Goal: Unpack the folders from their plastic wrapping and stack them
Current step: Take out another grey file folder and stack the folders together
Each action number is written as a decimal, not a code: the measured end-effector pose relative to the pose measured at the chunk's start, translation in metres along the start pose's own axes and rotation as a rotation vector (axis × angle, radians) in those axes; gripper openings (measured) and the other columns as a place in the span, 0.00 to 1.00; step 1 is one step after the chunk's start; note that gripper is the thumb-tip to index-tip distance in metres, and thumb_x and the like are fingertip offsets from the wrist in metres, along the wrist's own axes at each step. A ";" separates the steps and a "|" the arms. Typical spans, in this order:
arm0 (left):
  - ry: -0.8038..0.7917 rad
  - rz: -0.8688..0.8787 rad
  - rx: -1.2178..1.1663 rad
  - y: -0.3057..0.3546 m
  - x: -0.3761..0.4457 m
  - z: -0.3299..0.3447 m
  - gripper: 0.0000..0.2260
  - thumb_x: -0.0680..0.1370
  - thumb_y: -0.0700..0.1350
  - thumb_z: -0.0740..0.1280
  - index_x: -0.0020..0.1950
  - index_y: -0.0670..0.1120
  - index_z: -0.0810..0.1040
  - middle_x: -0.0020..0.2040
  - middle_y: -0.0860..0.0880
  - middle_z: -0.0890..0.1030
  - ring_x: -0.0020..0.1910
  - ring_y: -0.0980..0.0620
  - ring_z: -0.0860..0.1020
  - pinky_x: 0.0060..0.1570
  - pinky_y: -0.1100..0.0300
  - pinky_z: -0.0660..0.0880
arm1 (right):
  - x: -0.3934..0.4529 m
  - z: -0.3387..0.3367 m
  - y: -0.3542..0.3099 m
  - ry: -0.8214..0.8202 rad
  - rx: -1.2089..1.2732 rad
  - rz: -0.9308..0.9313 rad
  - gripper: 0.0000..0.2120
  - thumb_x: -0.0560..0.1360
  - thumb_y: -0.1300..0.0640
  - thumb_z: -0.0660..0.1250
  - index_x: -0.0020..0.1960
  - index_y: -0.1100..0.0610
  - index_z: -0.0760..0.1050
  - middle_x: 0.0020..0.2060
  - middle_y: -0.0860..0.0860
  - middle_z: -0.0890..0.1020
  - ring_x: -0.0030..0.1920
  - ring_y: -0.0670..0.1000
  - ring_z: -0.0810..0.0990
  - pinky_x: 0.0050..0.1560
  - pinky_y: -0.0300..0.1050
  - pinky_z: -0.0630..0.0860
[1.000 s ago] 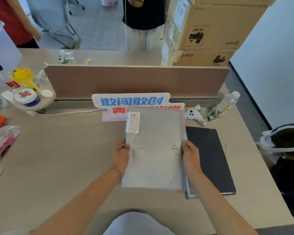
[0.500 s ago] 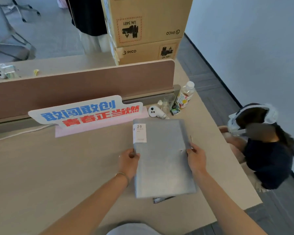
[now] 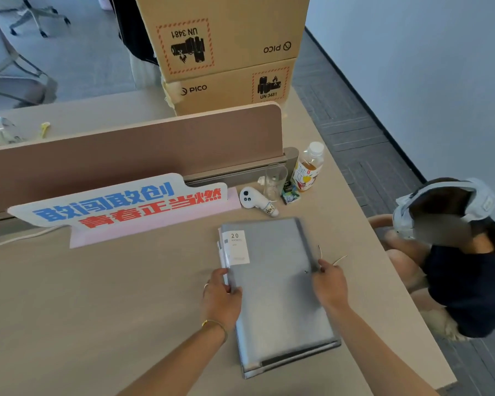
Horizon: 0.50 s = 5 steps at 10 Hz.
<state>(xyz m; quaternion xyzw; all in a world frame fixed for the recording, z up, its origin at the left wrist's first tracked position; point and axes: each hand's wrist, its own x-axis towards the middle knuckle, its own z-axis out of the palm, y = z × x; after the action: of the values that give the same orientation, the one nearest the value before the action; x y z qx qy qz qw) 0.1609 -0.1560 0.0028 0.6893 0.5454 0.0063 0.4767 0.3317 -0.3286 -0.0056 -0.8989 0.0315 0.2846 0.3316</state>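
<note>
Between the two hands lies the grey pocket folder point(image 3: 277, 287), flat on the desk point(image 3: 97, 310). From my feed I see the left hand point(image 3: 222, 302) gripping its left edge, fingers curled round it just below the white "20 pockets" label point(image 3: 238, 247). The right hand point(image 3: 330, 285) pinches the right edge beside the small snap stud, and a thin pale cord point(image 3: 339, 260) sticks out past its fingertips. Under the folder, toward the wrists, the edge of a dark notebook point(image 3: 297, 358) peeks out.

Beyond the hands I make out a white controller point(image 3: 256, 200), a clear glass point(image 3: 275, 181) and a tea bottle point(image 3: 309, 168) close together. Left of these, a sign point(image 3: 120, 204) with blue and red characters stands against the brown divider point(image 3: 126, 155). Farther off are two stacked PICO cartons point(image 3: 226, 52). Right of the right hand, off the desk, a person point(image 3: 463, 267) in a headset sits on the floor.
</note>
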 end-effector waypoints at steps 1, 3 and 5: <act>-0.021 -0.032 0.024 0.002 -0.005 0.001 0.29 0.76 0.42 0.69 0.75 0.50 0.64 0.66 0.45 0.70 0.68 0.43 0.68 0.58 0.59 0.66 | 0.002 0.003 0.001 -0.002 -0.044 -0.033 0.21 0.75 0.59 0.60 0.66 0.57 0.78 0.56 0.61 0.81 0.58 0.65 0.80 0.59 0.53 0.76; -0.217 -0.110 -0.157 0.011 -0.013 0.018 0.34 0.84 0.49 0.61 0.82 0.52 0.42 0.79 0.47 0.65 0.75 0.43 0.67 0.73 0.51 0.64 | -0.001 0.009 -0.009 0.024 0.096 0.083 0.24 0.79 0.64 0.59 0.75 0.60 0.69 0.68 0.60 0.78 0.69 0.62 0.75 0.67 0.49 0.69; 0.109 -0.528 -1.306 0.010 -0.014 0.008 0.22 0.83 0.51 0.59 0.76 0.46 0.65 0.74 0.39 0.72 0.72 0.39 0.70 0.74 0.43 0.61 | -0.016 0.005 -0.020 -0.048 0.177 0.141 0.24 0.78 0.62 0.61 0.74 0.60 0.71 0.66 0.56 0.79 0.67 0.60 0.76 0.61 0.46 0.72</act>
<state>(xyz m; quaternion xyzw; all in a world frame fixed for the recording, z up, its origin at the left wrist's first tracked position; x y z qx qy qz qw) 0.1670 -0.1709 0.0124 0.1056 0.6023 0.2508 0.7505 0.3208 -0.3123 0.0118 -0.8548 0.1115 0.3245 0.3894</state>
